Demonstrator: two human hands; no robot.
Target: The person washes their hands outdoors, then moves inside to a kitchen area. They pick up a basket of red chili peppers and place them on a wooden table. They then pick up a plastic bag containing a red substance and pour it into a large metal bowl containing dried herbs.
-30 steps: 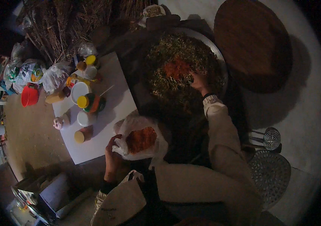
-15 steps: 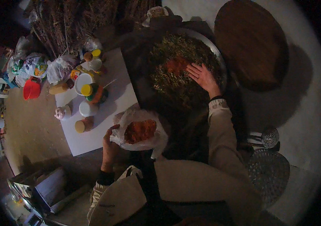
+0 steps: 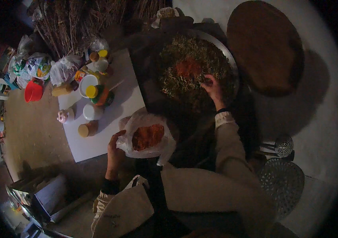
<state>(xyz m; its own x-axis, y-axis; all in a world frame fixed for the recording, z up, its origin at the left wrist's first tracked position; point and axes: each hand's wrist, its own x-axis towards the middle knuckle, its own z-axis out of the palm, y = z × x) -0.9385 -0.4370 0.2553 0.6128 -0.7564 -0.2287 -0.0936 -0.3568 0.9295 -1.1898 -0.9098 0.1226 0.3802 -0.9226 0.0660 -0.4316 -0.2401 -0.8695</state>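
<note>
A white plastic bag holding red ground spice is in front of me. My left hand grips its left rim, thumb over the edge. Farther away, a wide round pan is filled with chopped greens, and a patch of red spice lies on them. Over the right part of the greens is my right hand, its fingers curled in toward the thumb near the red patch. Whatever may be between those fingertips is too small and dim to make out.
On a white board at the left stand several jars and tubs, among them a yellow-lidded jar. Plastic bags and a red bucket lie beyond it. A round dark lid is at right, above a skimmer and perforated basket.
My right hand has gone from flat with fingers spread to curled, and it sits slightly lower over the greens. The left hand still holds the bag in the same place.
</note>
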